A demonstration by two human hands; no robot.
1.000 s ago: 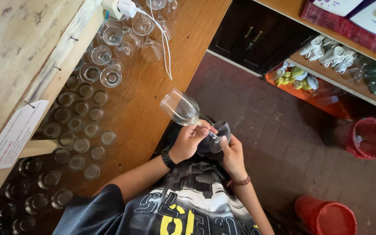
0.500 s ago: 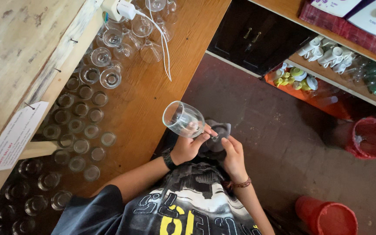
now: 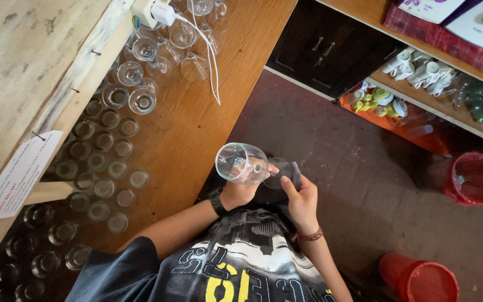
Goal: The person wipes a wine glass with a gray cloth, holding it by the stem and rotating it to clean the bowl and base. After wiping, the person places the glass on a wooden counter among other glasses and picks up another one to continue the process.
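shirt: dark short-sleeved T-shirt [image 3: 236, 263] with grey, white and yellow block print
left wrist: black watch [image 3: 216, 201], just above the shirt's print
right wrist: thin reddish-brown beaded bracelet [image 3: 307, 237], right of the print
hands: bare

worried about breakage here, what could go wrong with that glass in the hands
The wine glass is held out past the wooden counter edge, over the hard floor; a slip could shatter it. The right hand works a dark cloth at the thin stem, which might snap. A swing could hit the rows of glasses.
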